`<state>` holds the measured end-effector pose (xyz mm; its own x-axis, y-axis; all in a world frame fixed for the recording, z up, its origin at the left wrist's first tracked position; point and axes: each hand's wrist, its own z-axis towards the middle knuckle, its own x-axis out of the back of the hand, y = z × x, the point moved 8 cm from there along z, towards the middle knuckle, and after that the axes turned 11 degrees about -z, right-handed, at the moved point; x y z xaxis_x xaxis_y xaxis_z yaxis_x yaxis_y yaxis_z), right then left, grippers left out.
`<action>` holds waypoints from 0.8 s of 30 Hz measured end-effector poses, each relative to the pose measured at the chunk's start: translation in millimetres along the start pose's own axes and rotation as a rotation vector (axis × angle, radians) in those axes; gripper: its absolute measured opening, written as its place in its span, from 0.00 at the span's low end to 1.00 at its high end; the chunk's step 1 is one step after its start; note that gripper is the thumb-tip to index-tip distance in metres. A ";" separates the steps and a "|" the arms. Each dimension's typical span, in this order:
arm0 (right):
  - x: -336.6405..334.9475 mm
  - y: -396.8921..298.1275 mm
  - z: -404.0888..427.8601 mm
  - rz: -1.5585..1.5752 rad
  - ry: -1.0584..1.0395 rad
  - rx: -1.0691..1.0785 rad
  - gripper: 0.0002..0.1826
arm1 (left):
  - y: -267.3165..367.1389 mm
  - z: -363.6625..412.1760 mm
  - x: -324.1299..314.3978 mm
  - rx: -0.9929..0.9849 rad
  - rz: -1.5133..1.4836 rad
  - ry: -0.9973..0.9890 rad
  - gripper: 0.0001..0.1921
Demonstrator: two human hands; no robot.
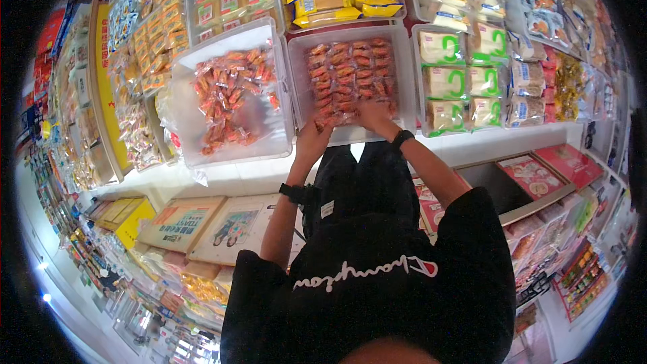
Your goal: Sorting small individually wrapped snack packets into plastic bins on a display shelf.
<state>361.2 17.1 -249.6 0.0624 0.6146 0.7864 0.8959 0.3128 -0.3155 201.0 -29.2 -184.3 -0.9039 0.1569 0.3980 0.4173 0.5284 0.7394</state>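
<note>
Small red-brown snacks in clear wrappers (346,73) lie in rows inside a translucent plastic bin (404,71) in front of me. My left hand (316,136) is at the bin's near left corner, its fingertips on a wrapped snack there; whether it grips one is hard to see. My right hand (375,119) reaches over the near edge, fingers down among the nearest snacks and partly blurred. Left of this bin, a second translucent bin (182,106) sits tilted, with the same kind of wrapped snacks (232,91) in a loose heap.
Packaged bread with green print (445,81) fills a bin on the right. Beyond the middle bin is a bin of yellow-wrapped cakes (323,2). More packaged snacks (159,40) stand at the left. Cardboard boxes (179,225) and further displays are behind me.
</note>
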 end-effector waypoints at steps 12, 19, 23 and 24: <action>-34.4 18.6 29.6 0.131 -0.015 -0.098 0.20 | -4.1 -6.9 8.4 -0.038 -0.099 0.063 0.18; -21.2 19.3 24.0 0.217 -0.088 -0.212 0.23 | -10.0 -7.0 10.3 0.008 -0.081 0.040 0.18; -33.7 38.1 25.6 0.139 0.043 -0.287 0.22 | -3.6 -3.6 -0.7 -0.044 -0.027 0.015 0.20; -26.9 36.2 25.1 0.115 0.117 -0.280 0.21 | -2.2 -3.3 -1.1 -0.080 0.003 0.020 0.21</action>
<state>380.9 30.1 -295.4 0.2061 0.5423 0.8145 0.9651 0.0247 -0.2607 201.3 -33.2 -184.5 -0.9010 0.1412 0.4102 0.4267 0.4595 0.7790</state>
